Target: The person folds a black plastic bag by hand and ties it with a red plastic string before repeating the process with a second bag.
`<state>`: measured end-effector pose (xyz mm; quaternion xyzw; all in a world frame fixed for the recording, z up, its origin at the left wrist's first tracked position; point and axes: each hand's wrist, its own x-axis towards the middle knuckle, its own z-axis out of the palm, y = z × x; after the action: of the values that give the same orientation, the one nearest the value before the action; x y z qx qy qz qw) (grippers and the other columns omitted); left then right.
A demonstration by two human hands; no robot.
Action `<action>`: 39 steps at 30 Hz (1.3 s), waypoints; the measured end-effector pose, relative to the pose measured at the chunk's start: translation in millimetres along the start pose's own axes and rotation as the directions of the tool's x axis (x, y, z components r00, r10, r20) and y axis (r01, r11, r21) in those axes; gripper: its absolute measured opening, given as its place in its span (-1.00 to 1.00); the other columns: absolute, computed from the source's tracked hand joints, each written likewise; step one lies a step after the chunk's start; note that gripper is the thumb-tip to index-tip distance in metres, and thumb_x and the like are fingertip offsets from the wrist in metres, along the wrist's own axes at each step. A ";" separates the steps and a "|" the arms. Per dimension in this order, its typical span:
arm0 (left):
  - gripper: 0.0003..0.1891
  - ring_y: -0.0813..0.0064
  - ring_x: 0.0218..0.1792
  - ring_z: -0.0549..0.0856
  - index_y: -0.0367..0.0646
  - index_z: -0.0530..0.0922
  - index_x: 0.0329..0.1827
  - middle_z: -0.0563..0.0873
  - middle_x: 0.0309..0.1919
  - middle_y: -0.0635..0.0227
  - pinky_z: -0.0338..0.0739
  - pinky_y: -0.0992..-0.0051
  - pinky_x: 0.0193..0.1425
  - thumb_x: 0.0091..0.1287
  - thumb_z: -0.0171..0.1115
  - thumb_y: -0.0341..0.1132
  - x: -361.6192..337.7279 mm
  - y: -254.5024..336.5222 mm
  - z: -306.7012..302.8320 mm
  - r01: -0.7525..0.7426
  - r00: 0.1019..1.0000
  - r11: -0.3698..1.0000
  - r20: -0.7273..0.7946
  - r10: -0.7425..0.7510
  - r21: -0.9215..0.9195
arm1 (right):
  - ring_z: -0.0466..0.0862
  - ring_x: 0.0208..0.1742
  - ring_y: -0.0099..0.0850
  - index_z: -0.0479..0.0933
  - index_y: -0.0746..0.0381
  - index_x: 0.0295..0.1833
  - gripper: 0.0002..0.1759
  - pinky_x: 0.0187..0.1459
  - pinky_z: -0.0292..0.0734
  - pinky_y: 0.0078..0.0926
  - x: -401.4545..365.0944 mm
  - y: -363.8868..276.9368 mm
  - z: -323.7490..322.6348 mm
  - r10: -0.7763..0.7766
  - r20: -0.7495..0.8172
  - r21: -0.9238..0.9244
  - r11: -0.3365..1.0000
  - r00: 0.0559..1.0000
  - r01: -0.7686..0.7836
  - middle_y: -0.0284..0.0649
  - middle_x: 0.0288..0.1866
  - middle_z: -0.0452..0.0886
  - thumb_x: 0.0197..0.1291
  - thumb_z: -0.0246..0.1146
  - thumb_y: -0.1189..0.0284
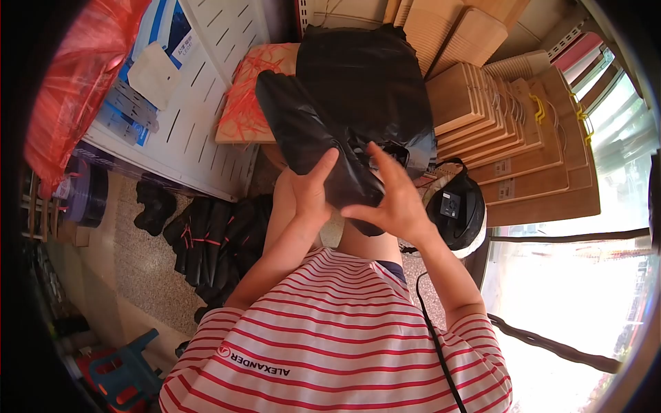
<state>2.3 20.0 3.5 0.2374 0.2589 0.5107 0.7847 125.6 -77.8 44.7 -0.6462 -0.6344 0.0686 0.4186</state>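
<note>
A large sheet of black plastic (365,82) lies spread in front of me, with a folded or rolled part slanting across its near left side. My left hand (315,189) rests against that folded part, thumb raised, its other fingers partly hidden by the plastic. To the right, my right hand (396,199) has its thumb and fingers spread apart, just over the near edge of the plastic, with nothing seen between them. Red string strands (248,96) lie on a wooden board left of the plastic.
Wooden boards (523,138) stand stacked at the right. A black bag (458,206) sits beside my right leg. Tied black bundles (206,237) lie on the floor at left, below a white slotted panel (200,89). A teal tool (127,368) is at lower left.
</note>
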 end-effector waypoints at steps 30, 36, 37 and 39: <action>-0.58 0.33 0.05 0.66 -0.17 0.50 0.20 0.67 0.04 0.28 0.54 0.29 0.22 0.30 0.34 -0.32 36.7 39.4 -58.7 -0.060 0.998 0.992 0.003 0.061 -0.114 | 0.60 -0.05 -0.61 0.52 0.38 0.20 -0.43 0.05 0.50 -0.60 -27.9 47.3 -12.5 0.216 0.697 0.485 0.560 0.683 -0.672 -0.27 -0.06 0.69 0.04 0.49 0.52; -0.55 0.46 0.01 0.63 -0.16 0.50 0.16 0.64 -0.01 0.35 0.53 0.42 0.16 0.19 0.37 -0.52 22.3 39.3 -34.6 -0.166 0.984 0.983 0.049 0.170 -0.079 | 0.65 -0.09 -0.27 0.47 0.34 0.16 -0.30 0.06 0.53 -0.41 -12.3 28.4 3.2 -0.015 0.189 0.200 0.980 0.982 -0.024 -0.10 -0.14 0.61 -0.10 0.57 0.32; -0.55 0.46 0.01 0.63 -0.16 0.50 0.16 0.64 -0.01 0.35 0.53 0.42 0.16 0.19 0.37 -0.52 19.8 37.5 -31.3 -0.166 0.984 0.983 0.050 0.170 -0.078 | 0.64 -0.09 -0.24 0.46 0.34 0.17 -0.31 0.02 0.54 -0.39 -4.4 15.4 0.8 -0.038 0.109 0.203 0.979 0.993 0.015 -0.10 -0.14 0.59 -0.08 0.55 0.33; -0.55 0.47 -0.02 0.64 -0.18 0.51 0.14 0.65 -0.03 0.37 0.52 0.43 0.15 0.17 0.38 -0.54 14.0 32.9 -26.8 -0.153 0.987 0.988 0.051 0.154 -0.023 | 0.64 -0.09 -0.21 0.45 0.33 0.17 -0.31 -0.02 0.55 -0.37 3.4 7.8 8.0 -0.056 0.026 0.202 0.978 0.998 0.050 -0.10 -0.14 0.57 -0.07 0.54 0.33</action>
<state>-32.6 47.9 2.0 0.2627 0.2142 0.5656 0.7518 127.2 -70.0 36.1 -0.5822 -0.6477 0.1316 0.4734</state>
